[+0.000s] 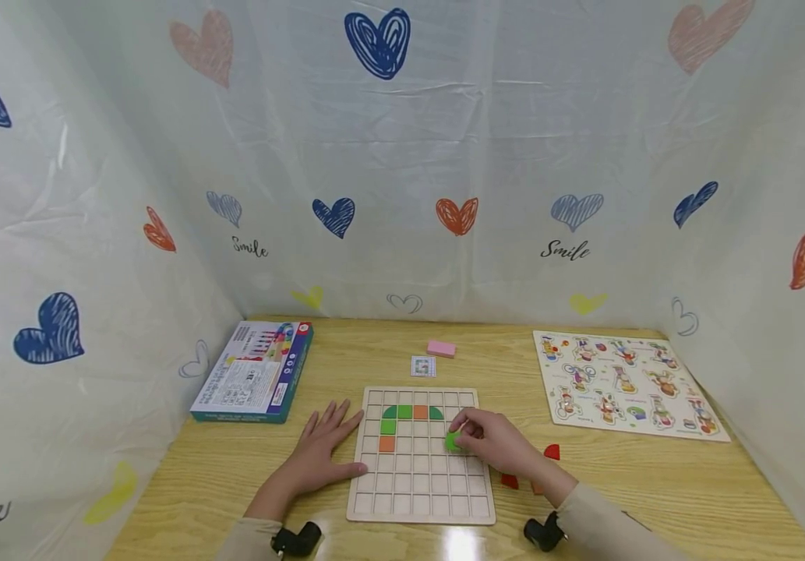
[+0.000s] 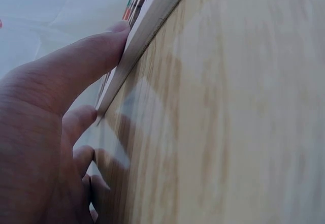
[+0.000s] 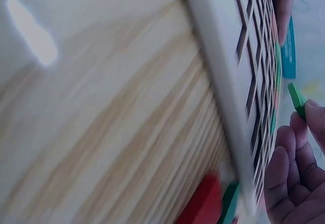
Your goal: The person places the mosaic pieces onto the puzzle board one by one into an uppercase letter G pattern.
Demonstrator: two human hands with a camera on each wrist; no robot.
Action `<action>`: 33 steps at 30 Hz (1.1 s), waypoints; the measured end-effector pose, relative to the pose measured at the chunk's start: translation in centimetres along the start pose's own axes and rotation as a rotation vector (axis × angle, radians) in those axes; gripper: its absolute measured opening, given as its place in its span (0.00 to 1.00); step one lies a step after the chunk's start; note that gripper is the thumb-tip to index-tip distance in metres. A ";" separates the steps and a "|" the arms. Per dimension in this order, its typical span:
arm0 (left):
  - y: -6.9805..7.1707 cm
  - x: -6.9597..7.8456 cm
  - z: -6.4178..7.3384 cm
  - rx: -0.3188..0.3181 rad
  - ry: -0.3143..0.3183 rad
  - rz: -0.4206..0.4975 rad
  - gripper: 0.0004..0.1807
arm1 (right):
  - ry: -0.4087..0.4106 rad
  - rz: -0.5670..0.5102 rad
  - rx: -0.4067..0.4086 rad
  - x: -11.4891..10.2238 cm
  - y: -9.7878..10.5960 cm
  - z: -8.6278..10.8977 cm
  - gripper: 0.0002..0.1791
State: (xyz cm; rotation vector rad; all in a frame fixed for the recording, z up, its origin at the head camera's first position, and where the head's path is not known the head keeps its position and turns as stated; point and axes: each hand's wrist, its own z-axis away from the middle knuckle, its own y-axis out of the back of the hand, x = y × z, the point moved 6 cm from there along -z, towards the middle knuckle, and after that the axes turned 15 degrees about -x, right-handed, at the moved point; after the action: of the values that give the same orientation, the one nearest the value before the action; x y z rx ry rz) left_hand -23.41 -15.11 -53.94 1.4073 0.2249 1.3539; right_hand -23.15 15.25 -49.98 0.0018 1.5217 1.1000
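Observation:
A wooden grid board (image 1: 421, 499) lies flat on the table between both hands. Green and orange pieces sit in its upper cells: a green square (image 1: 405, 411), an orange square (image 1: 421, 413) and green rounded corner pieces (image 1: 436, 413) along one row, with another green square (image 1: 388, 427) and orange square (image 1: 386, 444) down the left. My right hand (image 1: 496, 442) pinches a bright green tile (image 3: 297, 100) between thumb and fingertips, held over the board's right side. My left hand (image 1: 323, 450) lies spread with straight fingers, its thumb (image 2: 96, 49) and index finger touching the board's left edge.
Loose red pieces (image 1: 552, 451) lie right of the board, partly under my right forearm; a dark green piece (image 3: 229, 203) lies beside a red one. Behind the board are a small pattern card (image 1: 423, 366) and pink block (image 1: 441, 348). A box (image 1: 251, 374) stands left, an illustrated board (image 1: 626, 386) right.

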 end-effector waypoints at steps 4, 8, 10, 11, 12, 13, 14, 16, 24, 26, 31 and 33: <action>0.1 0.1 0.0 0.002 -0.001 -0.003 0.51 | 0.015 0.005 -0.006 -1.7 -1.6 -1.7 0.03; 0.1 0.1 0.0 0.003 -0.001 -0.006 0.51 | 0.029 0.014 -0.017 -3.1 -3.4 -3.3 0.03; 0.1 0.1 0.0 0.000 0.000 -0.011 0.51 | 0.037 0.007 -0.026 -3.7 -4.2 -3.9 0.03; 0.1 0.1 0.0 0.001 -0.001 -0.011 0.51 | 0.039 0.006 -0.029 -4.0 -4.6 -4.2 0.03; 0.1 0.1 0.0 0.001 -0.001 -0.012 0.51 | 0.045 0.002 -0.033 -4.3 -4.8 -4.5 0.03; 0.1 0.1 0.0 0.005 -0.004 -0.011 0.50 | 0.046 -0.001 -0.036 -4.6 -5.1 -4.8 0.03; 0.1 0.1 0.0 0.006 -0.004 -0.010 0.50 | 0.049 -0.004 -0.040 -4.9 -5.3 -5.0 0.04; 0.1 0.1 0.0 0.010 -0.005 -0.007 0.50 | 0.052 -0.003 -0.049 -5.3 -5.7 -5.4 0.04; 0.1 0.0 0.1 0.012 -0.010 -0.003 0.50 | 0.021 0.028 -0.064 -5.8 -6.6 -6.3 0.05; 0.1 0.0 0.1 0.014 -0.008 -0.004 0.50 | 0.017 0.045 -0.069 -5.9 -6.8 -6.4 0.05; 0.1 -0.1 0.1 0.014 -0.011 -0.002 0.50 | 0.013 0.099 -0.088 -6.1 -7.2 -6.4 0.07; 0.1 -0.1 0.0 0.012 -0.013 -0.001 0.50 | 0.008 0.113 -0.094 -6.1 -7.2 -6.4 0.07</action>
State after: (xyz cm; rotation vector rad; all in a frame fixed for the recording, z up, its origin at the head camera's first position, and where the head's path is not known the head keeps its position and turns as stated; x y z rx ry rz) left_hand -23.45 -15.21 -53.90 1.4250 0.2251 1.3443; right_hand -22.23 3.87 -50.65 0.0185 1.4905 1.2622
